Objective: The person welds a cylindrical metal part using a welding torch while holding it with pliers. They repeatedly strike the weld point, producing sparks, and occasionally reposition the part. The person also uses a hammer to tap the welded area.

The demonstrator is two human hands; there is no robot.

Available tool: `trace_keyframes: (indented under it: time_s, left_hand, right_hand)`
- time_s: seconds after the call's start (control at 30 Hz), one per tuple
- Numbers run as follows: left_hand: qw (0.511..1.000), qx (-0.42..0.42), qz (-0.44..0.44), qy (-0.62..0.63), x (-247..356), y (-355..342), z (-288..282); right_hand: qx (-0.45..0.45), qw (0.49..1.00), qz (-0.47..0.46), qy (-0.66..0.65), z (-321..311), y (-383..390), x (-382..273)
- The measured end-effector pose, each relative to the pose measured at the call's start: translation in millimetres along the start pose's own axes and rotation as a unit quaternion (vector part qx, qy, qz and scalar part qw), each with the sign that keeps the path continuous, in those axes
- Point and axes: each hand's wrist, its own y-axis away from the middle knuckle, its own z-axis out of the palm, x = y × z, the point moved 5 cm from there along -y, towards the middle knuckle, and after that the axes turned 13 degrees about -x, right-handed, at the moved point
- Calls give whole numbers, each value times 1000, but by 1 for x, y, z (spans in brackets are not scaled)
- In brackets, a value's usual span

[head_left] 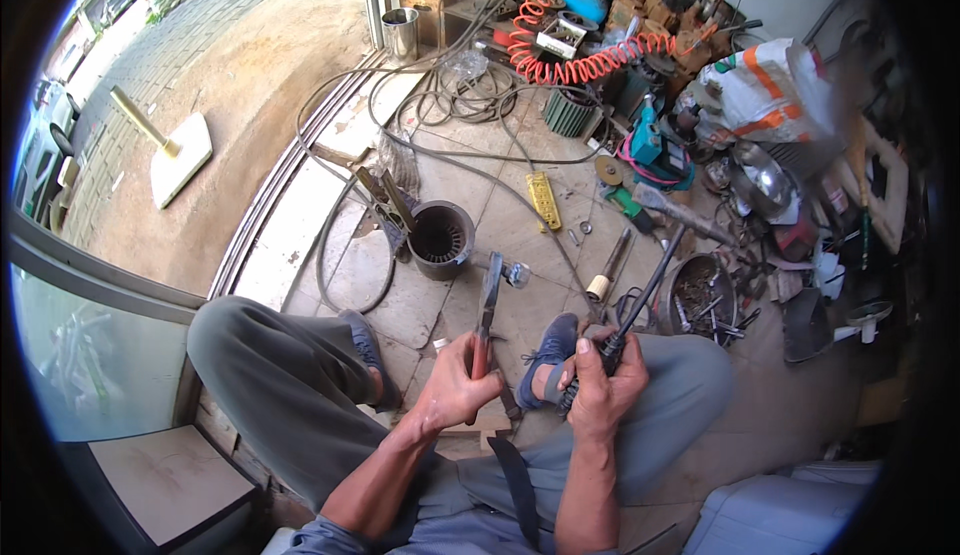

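My left hand [460,380] is closed round the red handle of a hand tool [489,300] with a long grey metal head, which looks like pliers and points away from me. In my right hand [607,385], a black cord [648,290] with a thick ribbed sleeve is gripped between thumb and fingers; it stretches up and to the right. Both hands are above the floor between my bent knees, apart from each other. Beyond the left hand stands a round, dark motor housing [440,240], open at the top. A small clear plastic piece [516,275] shows beside the tool's head.
A metal bowl [668,303] of bolts lies right of my right hand. Farther off are a yellow block [543,202], a teal power tool [655,155], looped cables [450,105] and a red coiled hose [600,70]. A doorway track [265,195] runs along the left.
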Motion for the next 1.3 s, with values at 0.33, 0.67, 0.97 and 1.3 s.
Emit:
trace_keyframes:
  time_s: [0.33, 0.67, 0.97, 1.3]
  left_hand:
    - [998, -48, 44, -21, 16, 35, 19]
    - [995, -67, 60, 34, 15, 41, 11]
    - [998, -33, 40, 25, 5, 34, 3]
    - [998, 24, 49, 13, 2, 31, -3]
  right_hand:
    - [-2, 996, -73, 48, -10, 36, 4]
    - [7, 991, -69, 116, -11, 34, 28]
    - [-5, 989, -46, 138, -5, 29, 46]
    - [-7, 990, -28, 141, 0, 26, 56]
